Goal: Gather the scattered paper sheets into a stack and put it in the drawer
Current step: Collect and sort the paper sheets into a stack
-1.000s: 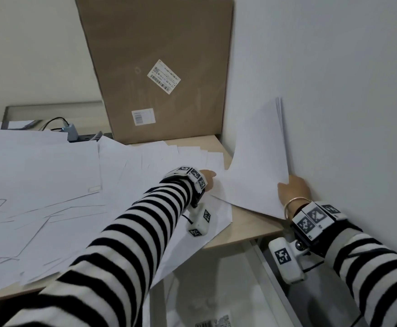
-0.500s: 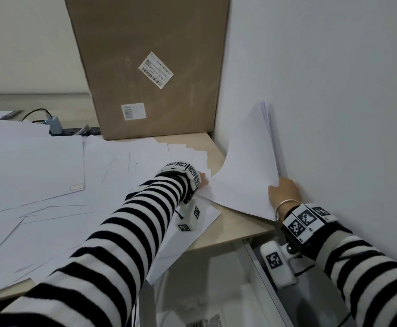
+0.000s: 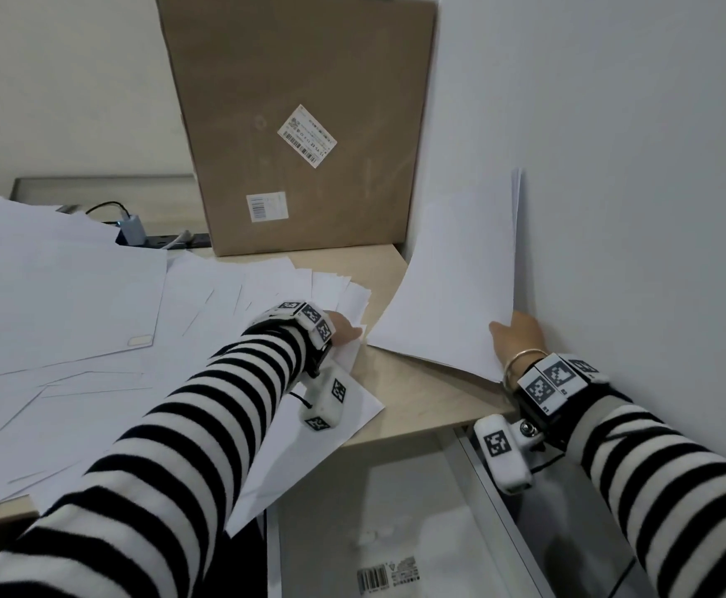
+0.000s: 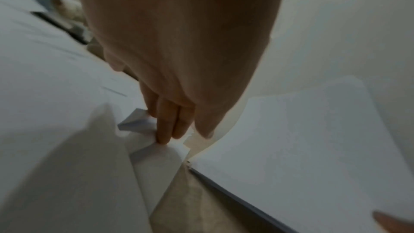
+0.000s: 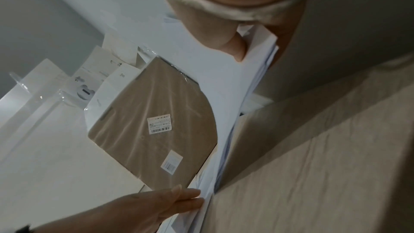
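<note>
My right hand grips a stack of white sheets at its near corner, thumb on the front face. The stack stands tilted against the wall, its lower edge on the wooden table. My left hand lies just left of the stack's lower corner. Its straight fingers press on a crumpled loose sheet beside the stack. More scattered sheets cover the table to the left. An open drawer shows below the table's front edge.
A tall cardboard box stands at the back of the table against the wall, which runs close along the right. A charger and power strip lie behind the papers. Large white sheets fill the left side.
The head view has shifted. My right hand keeps the stack tilted against the wall. My left hand stays at the stack's lower left corner, now a small gap away from it.
</note>
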{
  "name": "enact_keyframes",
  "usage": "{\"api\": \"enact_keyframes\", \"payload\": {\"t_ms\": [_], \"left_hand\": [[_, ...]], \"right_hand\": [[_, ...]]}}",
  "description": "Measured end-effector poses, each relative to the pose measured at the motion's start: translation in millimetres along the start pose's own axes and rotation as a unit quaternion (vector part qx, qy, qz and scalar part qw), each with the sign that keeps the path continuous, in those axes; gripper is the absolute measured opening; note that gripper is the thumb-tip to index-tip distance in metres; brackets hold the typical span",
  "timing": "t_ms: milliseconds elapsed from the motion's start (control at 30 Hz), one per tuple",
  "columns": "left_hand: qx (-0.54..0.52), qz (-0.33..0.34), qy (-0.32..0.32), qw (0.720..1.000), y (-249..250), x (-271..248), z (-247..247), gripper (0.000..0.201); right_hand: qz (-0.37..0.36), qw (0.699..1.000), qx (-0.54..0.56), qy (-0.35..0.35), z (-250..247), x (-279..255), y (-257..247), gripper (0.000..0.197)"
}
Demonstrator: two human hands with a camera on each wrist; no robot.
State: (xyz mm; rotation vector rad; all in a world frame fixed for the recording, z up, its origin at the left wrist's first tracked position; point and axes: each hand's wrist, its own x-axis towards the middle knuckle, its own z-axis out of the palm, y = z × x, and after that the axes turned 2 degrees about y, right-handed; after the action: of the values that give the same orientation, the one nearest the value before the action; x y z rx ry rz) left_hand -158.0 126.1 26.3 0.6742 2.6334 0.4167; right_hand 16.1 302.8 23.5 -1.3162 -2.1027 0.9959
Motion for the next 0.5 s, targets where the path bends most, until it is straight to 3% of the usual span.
{"api": "enact_keyframes", "payload": {"t_ms": [200, 400, 500], "left_hand": [[-0.152, 0.044, 0.003, 0.987, -1, 11, -18, 0.041], [-0.367, 0.014, -0.087, 0.926, -3, 19, -7, 0.024], [-0.39, -0.012, -0.046, 0.92, 4, 16, -6, 0.007]], "right_hand": [[0.0, 0.998, 0.038, -0.053, 7, 8, -7, 0.03], [-0.014, 0.992, 0.089, -0.091, 8, 15, -10, 0.026], [-0.026, 0.99, 0.117, -0.07, 7, 19, -13, 0.021]]}}
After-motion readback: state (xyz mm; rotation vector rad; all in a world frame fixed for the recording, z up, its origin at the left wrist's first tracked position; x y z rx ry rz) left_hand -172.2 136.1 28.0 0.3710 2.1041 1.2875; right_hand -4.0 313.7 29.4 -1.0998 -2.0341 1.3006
